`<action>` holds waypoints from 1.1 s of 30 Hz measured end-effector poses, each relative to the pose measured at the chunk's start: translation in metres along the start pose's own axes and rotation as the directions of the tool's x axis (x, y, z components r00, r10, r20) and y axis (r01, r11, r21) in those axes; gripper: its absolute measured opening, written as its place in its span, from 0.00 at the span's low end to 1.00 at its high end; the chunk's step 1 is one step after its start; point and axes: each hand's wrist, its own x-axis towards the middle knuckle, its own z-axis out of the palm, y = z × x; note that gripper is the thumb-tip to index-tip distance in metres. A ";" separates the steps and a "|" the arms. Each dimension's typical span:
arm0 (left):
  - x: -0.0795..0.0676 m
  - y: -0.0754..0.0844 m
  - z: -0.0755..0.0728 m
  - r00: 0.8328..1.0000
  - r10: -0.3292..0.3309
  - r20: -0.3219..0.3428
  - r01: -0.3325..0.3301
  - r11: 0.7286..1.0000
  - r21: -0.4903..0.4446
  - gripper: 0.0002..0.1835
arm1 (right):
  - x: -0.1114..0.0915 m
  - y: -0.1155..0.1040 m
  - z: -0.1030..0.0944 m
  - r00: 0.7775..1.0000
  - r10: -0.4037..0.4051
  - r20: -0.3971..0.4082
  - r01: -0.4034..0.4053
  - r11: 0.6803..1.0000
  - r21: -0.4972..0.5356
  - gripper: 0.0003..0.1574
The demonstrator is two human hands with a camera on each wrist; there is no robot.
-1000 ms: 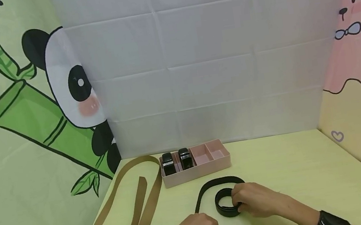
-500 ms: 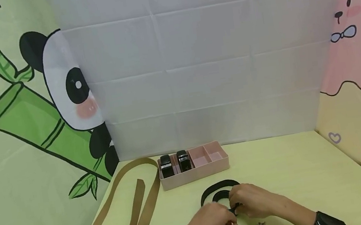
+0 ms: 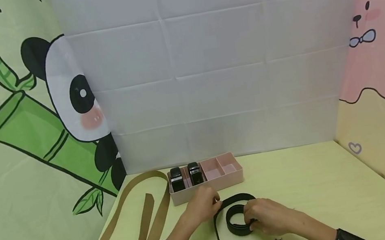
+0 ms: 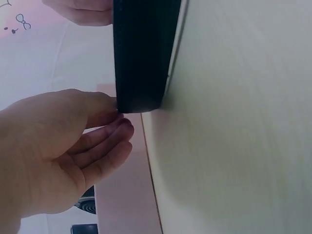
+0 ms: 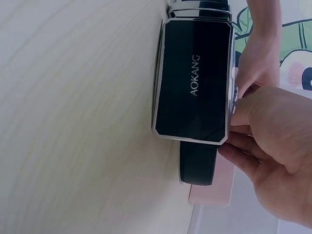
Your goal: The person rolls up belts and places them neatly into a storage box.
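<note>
1. The black leather belt [image 3: 240, 232] stands on its edge on the pale yellow table [image 3: 289, 176], near the middle. One part is a tight coil; the rest sweeps loosely around its far, left and near sides toward the buckle [image 5: 196, 80], a dark plate lettered AOKANG.
2. The right hand [image 3: 265, 214] grips the coil's right side with curled fingers, probably so the turns cannot spring open.
3. The left hand [image 3: 204, 205] has its fingers narrowed at the loose strap's far-left bend, perhaps to steer the curve. I cannot tell whether they pinch it; the contact is hidden.
4. Beyond, the pink divided tray [image 3: 223, 182] stands at the far side. Its left part holds two rolled black belts [image 3: 177, 181], upright and separated, seemingly so that the dividers keep them wound.
5. At left, the tan strap [image 3: 147, 208] lies in a long open loop, untouched by either hand.
</note>
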 end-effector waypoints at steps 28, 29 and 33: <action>-0.061 0.036 -0.031 0.990 -0.058 0.129 0.046 0.995 0.091 0.29 | 0.001 -0.001 0.000 1.000 0.006 -0.010 -0.006 1.000 -0.005 0.07; -0.059 0.035 -0.031 0.992 -0.054 0.114 0.042 0.994 0.105 0.29 | 0.001 0.000 0.000 1.000 0.003 -0.009 -0.003 1.000 -0.007 0.07; -0.046 0.034 -0.026 0.999 0.043 0.034 -0.046 0.992 0.115 0.22 | 0.002 -0.001 0.001 1.000 0.005 -0.002 -0.005 1.000 -0.025 0.06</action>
